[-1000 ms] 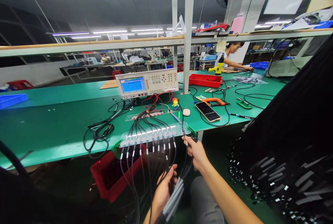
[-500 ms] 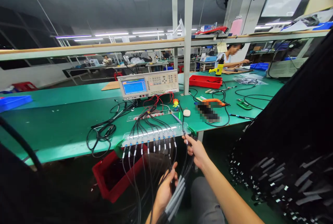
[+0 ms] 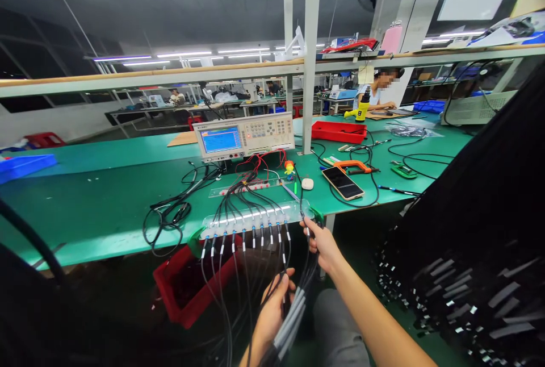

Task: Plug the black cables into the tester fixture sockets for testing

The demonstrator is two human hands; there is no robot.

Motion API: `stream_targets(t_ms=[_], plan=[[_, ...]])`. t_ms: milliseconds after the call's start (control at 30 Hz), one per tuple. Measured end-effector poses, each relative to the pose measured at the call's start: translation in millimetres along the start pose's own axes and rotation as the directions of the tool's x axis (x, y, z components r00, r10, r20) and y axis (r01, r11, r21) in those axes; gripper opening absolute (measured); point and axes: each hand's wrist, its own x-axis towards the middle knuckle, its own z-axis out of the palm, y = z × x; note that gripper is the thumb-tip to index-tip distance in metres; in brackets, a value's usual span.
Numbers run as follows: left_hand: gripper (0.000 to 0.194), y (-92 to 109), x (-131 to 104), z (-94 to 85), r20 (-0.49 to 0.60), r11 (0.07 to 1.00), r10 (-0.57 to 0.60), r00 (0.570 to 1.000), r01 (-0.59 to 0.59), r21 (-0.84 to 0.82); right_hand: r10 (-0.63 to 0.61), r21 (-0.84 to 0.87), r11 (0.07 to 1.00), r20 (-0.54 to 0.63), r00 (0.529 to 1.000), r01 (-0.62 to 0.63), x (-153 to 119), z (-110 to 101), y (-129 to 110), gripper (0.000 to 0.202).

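My right hand pinches the end of a black cable at the right end of a clear plastic strip. Lower down, my left hand is closed around black cable beside a bundle of cables with grey sleeves. Several black cables with blue-ringed plugs and white tags hang in a row from the strip's front edge. Green clamps sit at the strip's ends. Thinner black leads run back from it toward a bench tester with a lit blue screen.
A red bin stands below the table edge. On the green table lie coiled cables, a phone, an orange clamp and a red tray. Dark hanging cables fill the right side. Another person sits across the table.
The view has shifted slightly. Both hands keep nearly the same places and grips, the right still at the strip's right end.
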Motion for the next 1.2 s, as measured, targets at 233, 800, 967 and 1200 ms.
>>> stream_targets(t_ms=[233, 800, 967, 1200], plan=[[0.042, -2.3, 2.4, -3.2, -0.002, 0.998, 0.013, 1.0, -0.013, 0.057, -0.004, -0.03, 1.0, -0.016, 1.0, 0.004, 3.1, 1.5, -1.5, 0.041], [0.04, 7.6, -20.6, 12.2, -0.025, 0.975, 0.077, 0.997, -0.07, 0.21, 0.167, -0.287, 0.951, 0.18, 0.969, -0.111, -36.9, -21.4, 26.8, 0.043], [0.046, 8.8, -21.0, 15.5, -0.01, 0.978, 0.052, 0.999, -0.049, 0.202, 0.091, -0.382, 0.924, 0.213, 0.973, -0.002, -39.0, -13.7, 22.6, 0.045], [0.045, 11.8, -7.5, 1.4, -0.063, 0.985, 0.054, 0.997, -0.043, 0.166, -0.151, -0.206, 0.967, 0.004, 0.989, 0.149, -22.0, -10.4, 11.9, 0.045]])
